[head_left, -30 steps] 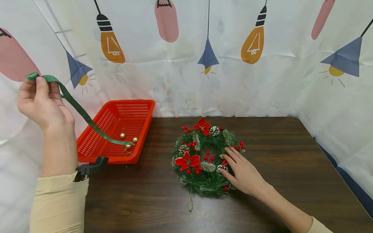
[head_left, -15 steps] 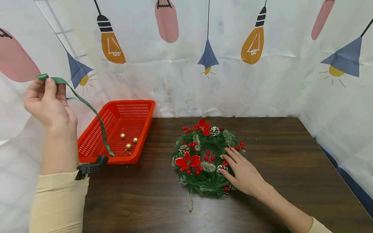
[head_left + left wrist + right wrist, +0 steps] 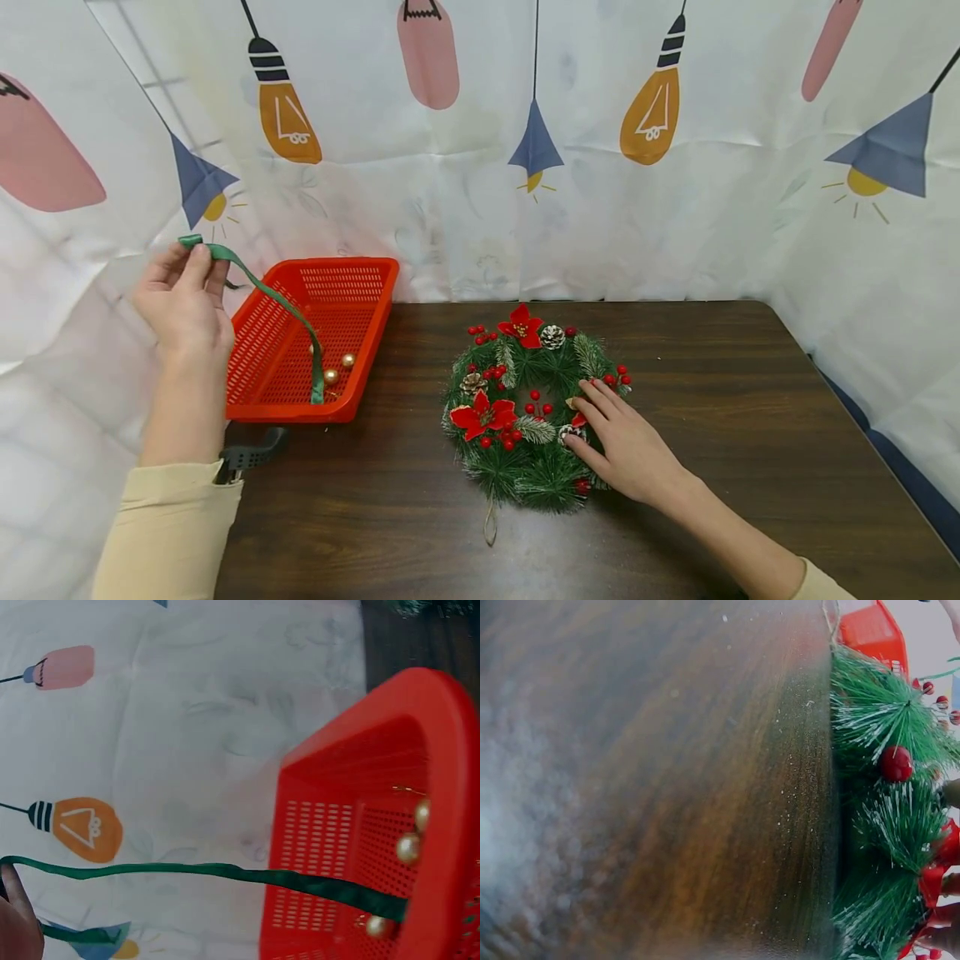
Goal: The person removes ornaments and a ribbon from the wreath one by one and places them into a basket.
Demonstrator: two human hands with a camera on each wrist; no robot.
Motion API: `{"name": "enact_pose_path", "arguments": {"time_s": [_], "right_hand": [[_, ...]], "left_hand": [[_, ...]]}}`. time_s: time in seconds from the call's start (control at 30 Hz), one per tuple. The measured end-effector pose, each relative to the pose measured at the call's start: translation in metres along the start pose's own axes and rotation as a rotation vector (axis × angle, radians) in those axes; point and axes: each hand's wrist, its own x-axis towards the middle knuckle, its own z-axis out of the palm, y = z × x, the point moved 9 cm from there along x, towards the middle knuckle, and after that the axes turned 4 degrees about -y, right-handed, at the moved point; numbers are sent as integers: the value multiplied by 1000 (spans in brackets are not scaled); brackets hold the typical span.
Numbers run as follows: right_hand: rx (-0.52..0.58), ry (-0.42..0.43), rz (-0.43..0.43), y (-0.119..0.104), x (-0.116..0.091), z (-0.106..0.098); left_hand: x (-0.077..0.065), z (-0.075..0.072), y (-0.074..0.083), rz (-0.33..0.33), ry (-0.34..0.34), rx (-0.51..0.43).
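Note:
My left hand [image 3: 187,308] is raised at the left of the head view, pinching a green ribbon [image 3: 279,298] between thumb and fingers. One long end of the ribbon hangs down over the red basket [image 3: 300,412]; in the left wrist view a shorter piece of ribbon [image 3: 82,935] shows below the hand. On the right side of a Christmas wreath [image 3: 498,475] rests my right hand [image 3: 630,446], its fingers loosely spread over a pinecone [image 3: 572,435] and a partly hidden red flower. The wreath carries red poinsettias [image 3: 483,414], berries and frosted sprigs.
Several small gold baubles [image 3: 332,377] lie in the basket, at the back left of the dark wooden table [image 3: 720,375]. A twine loop [image 3: 490,527] sticks out from the wreath's near edge. Behind the table hangs a patterned white curtain [image 3: 465,217].
My left hand has moved right and down with the ribbon, whose hanging end swung left, then back right over the basket. The right hand and wreath have stayed still.

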Motion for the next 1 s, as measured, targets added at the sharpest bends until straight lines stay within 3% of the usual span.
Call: {"name": "enact_pose_path", "arguments": {"time_s": [0.33, 0.73, 0.87, 1.0], "right_hand": [[1, 0, 2, 0, 0, 0], [-5, 2, -1, 1, 1, -1], [-3, 4, -1, 1, 1, -2], [1, -1, 2, 1, 0, -1]], "left_hand": [[-15, -20, -30, -68, -64, 177], [-31, -48, -62, -220, -152, 466], [-36, -55, -69, -275, -215, 655], [-42, -56, -72, -278, -290, 981]]}}
